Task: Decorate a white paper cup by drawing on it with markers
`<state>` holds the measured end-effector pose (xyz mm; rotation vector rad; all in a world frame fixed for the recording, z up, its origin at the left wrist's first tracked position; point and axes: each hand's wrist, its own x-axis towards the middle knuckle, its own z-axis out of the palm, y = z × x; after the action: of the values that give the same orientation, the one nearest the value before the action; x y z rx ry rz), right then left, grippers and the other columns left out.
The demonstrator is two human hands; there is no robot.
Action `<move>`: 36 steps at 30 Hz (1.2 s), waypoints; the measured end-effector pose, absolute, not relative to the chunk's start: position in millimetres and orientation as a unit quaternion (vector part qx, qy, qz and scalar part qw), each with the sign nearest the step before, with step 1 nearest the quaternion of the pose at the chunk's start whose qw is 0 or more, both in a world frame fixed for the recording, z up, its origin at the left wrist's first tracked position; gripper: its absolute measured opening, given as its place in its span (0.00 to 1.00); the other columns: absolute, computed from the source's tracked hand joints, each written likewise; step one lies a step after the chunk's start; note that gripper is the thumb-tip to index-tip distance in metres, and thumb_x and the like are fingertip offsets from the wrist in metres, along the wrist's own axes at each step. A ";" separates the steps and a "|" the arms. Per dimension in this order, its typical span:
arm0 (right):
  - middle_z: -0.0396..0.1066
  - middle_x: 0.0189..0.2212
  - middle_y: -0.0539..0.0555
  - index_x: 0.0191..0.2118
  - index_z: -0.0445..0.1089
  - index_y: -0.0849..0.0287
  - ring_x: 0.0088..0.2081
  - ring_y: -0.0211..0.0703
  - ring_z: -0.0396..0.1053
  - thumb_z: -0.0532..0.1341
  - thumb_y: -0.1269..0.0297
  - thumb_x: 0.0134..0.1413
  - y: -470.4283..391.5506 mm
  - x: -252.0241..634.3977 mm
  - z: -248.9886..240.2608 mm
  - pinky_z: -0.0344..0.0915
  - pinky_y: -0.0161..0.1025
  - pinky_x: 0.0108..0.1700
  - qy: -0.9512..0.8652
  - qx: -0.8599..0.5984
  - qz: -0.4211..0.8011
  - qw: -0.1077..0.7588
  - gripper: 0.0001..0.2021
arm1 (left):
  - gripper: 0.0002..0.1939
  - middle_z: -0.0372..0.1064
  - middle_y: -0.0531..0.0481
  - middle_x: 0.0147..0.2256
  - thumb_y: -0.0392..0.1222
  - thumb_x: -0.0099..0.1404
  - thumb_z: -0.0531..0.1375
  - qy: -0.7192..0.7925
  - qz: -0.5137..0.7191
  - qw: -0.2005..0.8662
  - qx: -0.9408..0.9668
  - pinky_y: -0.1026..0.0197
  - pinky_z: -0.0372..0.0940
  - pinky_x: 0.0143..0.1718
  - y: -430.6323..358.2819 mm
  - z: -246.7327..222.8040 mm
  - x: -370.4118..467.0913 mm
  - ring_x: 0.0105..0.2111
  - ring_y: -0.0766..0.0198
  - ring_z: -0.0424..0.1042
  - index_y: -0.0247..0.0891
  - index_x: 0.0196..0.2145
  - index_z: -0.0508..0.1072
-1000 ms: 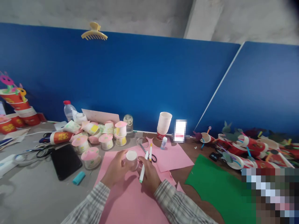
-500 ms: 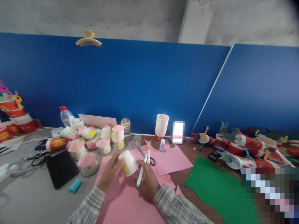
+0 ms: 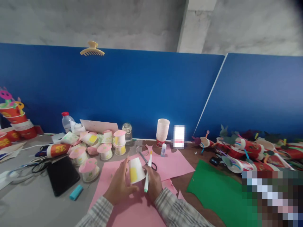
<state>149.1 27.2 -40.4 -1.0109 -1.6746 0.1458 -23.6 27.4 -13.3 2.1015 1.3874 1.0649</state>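
My left hand (image 3: 119,186) is closed around a white paper cup (image 3: 136,170), which is tilted and has a yellow patch coloured on its side. My right hand (image 3: 154,181) grips a white marker (image 3: 146,180) with a green end pointing down toward me; its fingertips are close to the cup's right edge. Under both hands lies a large pink paper sheet (image 3: 132,211). Just beyond my right hand are scissors (image 3: 142,154) and a second marker (image 3: 150,159) with a yellow tip.
Several small cups with pink paper tops (image 3: 88,170) stand at the left, by a black tablet (image 3: 63,176) and a teal cap (image 3: 76,192). A cup stack (image 3: 163,130) and a glue stick (image 3: 163,150) stand behind. Green paper (image 3: 220,192) and red cup crafts (image 3: 251,146) lie right.
The cup has been turned and brought slightly right and down, showing more of its yellow patch. The marker in my right hand has swung more upright. The camera view has tilted up a little.
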 end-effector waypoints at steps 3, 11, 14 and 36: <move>0.71 0.20 0.51 0.39 0.68 0.58 0.21 0.46 0.67 0.58 0.77 0.39 24.8 147.7 -40.2 0.61 0.35 0.22 -0.730 -0.429 0.066 0.528 0.17 | 0.52 0.54 0.48 0.51 0.53 0.36 0.67 0.512 0.371 0.148 0.760 0.48 0.61 0.46 29.4 -15.6 -23.5 0.50 0.49 0.55 0.48 0.54 0.41; 0.73 0.29 0.53 0.42 0.67 0.55 0.24 0.49 0.68 0.62 0.72 0.37 18.3 155.1 -32.3 0.64 0.43 0.30 -0.715 -0.365 0.134 0.581 0.20 | 0.42 0.53 0.47 0.50 0.54 0.42 0.64 0.528 0.387 0.089 0.751 0.48 0.60 0.48 31.5 -21.4 -24.8 0.49 0.52 0.57 0.46 0.51 0.48; 0.72 0.26 0.51 0.40 0.67 0.52 0.22 0.45 0.67 0.60 0.68 0.42 17.4 158.8 -26.2 0.65 0.41 0.27 -0.666 -0.331 0.191 0.640 0.15 | 0.41 0.56 0.46 0.48 0.51 0.42 0.64 0.534 0.368 0.061 0.758 0.46 0.60 0.47 32.8 -24.8 -26.3 0.49 0.51 0.58 0.44 0.51 0.50; 0.65 0.14 0.47 0.16 0.71 0.59 0.18 0.40 0.63 0.67 0.63 0.30 22.1 148.1 -20.5 0.61 0.33 0.21 -0.314 -0.281 0.639 0.644 0.07 | 0.34 0.60 0.49 0.46 0.54 0.50 0.59 0.511 0.328 0.078 0.791 0.52 0.60 0.47 26.4 -21.7 -21.9 0.46 0.57 0.61 0.44 0.51 0.50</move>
<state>148.1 22.1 -20.5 -0.6390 -0.7152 1.4547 -21.9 26.4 -21.7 2.3680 1.5317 0.9825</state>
